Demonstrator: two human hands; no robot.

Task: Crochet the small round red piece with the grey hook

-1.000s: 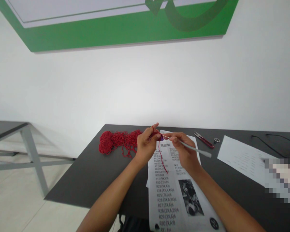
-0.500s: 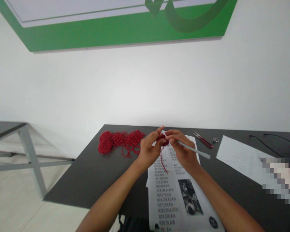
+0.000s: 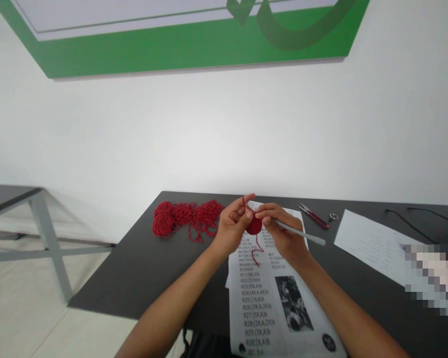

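A small round piece of red crochet (image 3: 254, 226) hangs between my hands above a printed sheet (image 3: 257, 298), its loose tail dangling below. My left hand (image 3: 234, 221) pinches the crochet's upper left edge between thumb and fingers, index finger raised with red yarn looped over it. My right hand (image 3: 281, 228) is closed around a crochet hook (image 3: 302, 232) with a pale grey handle; its tip meets the top edge of the crochet, partly hidden by my fingers. To the left lies a heap of loose red yarn (image 3: 186, 217) on the dark table.
Thread snips (image 3: 314, 217) with red handles and a small metal ring (image 3: 333, 217) lie right of the hands. Farther right are a second paper (image 3: 373, 243), a dark cable-like thing (image 3: 410, 226) and a blurred-out patch. Behind the table (image 3: 142, 263) stands a white wall.
My left hand has turned, so the crochet now hangs lower with its round face showing. The yarn tail has swung and curled. My right hand and hook have barely moved.
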